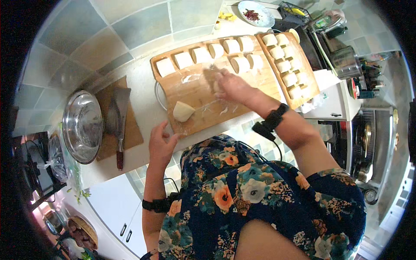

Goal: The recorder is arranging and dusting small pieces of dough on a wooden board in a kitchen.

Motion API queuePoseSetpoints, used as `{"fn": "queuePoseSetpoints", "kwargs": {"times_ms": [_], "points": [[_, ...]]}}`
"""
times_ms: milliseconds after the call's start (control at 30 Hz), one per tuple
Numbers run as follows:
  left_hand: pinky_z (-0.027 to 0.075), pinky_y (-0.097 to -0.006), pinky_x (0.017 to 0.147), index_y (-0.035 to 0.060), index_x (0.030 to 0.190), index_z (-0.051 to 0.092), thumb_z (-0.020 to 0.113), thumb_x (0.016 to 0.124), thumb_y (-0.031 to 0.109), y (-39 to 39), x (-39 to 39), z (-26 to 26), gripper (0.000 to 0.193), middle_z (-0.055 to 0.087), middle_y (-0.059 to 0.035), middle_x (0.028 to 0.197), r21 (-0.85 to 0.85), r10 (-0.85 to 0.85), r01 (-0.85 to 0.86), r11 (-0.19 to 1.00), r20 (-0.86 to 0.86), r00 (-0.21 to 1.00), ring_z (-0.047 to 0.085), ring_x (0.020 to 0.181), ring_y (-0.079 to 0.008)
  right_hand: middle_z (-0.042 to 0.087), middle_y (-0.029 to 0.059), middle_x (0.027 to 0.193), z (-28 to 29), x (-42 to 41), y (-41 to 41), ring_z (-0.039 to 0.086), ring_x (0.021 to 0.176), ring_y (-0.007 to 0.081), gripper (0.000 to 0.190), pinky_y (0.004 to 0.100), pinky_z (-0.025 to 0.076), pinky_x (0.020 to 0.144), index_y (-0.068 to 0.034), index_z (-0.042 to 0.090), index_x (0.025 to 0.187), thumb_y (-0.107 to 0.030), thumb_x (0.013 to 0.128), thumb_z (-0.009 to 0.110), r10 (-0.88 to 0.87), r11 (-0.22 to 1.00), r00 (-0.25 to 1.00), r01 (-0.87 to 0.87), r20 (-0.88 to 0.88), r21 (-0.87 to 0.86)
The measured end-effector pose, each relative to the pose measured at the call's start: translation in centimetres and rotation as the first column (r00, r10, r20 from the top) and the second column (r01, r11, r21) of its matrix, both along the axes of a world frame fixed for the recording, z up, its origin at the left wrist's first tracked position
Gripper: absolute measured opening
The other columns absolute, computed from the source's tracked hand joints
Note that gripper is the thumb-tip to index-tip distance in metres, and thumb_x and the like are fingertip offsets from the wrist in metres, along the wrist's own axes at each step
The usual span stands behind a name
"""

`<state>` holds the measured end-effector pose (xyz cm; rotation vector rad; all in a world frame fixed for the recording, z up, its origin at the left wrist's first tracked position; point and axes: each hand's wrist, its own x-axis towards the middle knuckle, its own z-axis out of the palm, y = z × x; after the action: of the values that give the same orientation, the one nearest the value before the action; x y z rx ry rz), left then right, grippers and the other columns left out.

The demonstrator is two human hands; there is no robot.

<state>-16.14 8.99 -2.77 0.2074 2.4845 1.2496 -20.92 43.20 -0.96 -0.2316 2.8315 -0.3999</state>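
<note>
My right hand (232, 87) is over the middle of a floured wooden board (201, 92), its fingers bent down. Whether something sits under those fingers is hidden. At the board's near left corner, my left hand (162, 141) holds nothing, thumb and fingers apart. A rounded lump of dough (183, 111) lies just beyond it on the board. Several cut dough pieces (201, 55) stand in a row along the far edge. Two more, one of them a thick dough piece (240, 65), sit in front of that row on the right.
A smaller wooden board (297, 103) at right carries several dough pieces. Left on the counter are a cleaver (121, 117) on a brown mat (133, 136) and a glass bowl (82, 126). A plate with dark red bits (256, 13) stands at the back, near a stove.
</note>
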Motion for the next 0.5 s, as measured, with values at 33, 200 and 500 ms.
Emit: {"fn": "queuePoseSetpoints", "kwargs": {"times_ms": [33, 200, 500], "points": [[0.052, -0.0365, 0.078, 0.0059, 0.130, 0.057, 0.078, 0.076, 0.019, 0.0, 0.0, -0.1, 0.059, 0.058, -0.0129, 0.115, -0.001, -0.005, 0.005, 1.000, -0.003, 1.000, 0.062, 0.086, -0.0238, 0.056, 0.0251, 0.119, 0.2, -0.3, -1.5, 0.062, 0.104, 0.0406, 0.061, 0.0471, 0.053, 0.087, 0.000, 0.051, 0.123, -0.031, 0.078, 0.078, -0.005, 1.000, 1.000, 0.005, -0.003, -0.001], [0.052, -0.0358, 0.078, 0.0043, 0.129, 0.057, 0.078, 0.077, 0.019, -0.3, 0.1, 0.5, 0.059, 0.058, -0.0135, 0.115, 0.031, 0.029, -0.031, 0.999, 0.053, 0.998, 0.062, 0.086, -0.0231, 0.057, 0.0276, 0.118, 2.2, 0.4, -5.8, 0.065, 0.099, 0.0401, 0.055, 0.0457, 0.055, 0.085, 0.002, 0.055, 0.116, -0.041, 0.084, 0.068, 0.050, 0.999, 0.998, -0.050, 0.030, -0.001], [0.056, -0.0353, 0.080, 0.0011, 0.134, 0.053, 0.074, 0.083, 0.017, -1.4, 0.5, -0.2, 0.057, 0.054, -0.0177, 0.131, -0.021, 0.006, -0.004, 1.000, 0.092, 0.996, 0.065, 0.096, -0.0231, 0.058, 0.0272, 0.122, 0.0, -2.5, -3.2, 0.064, 0.105, 0.0370, 0.058, 0.0434, 0.054, 0.090, 0.005, 0.055, 0.119, -0.040, 0.085, 0.065, -0.117, 0.989, 0.991, 0.110, 0.069, 0.094]]}}
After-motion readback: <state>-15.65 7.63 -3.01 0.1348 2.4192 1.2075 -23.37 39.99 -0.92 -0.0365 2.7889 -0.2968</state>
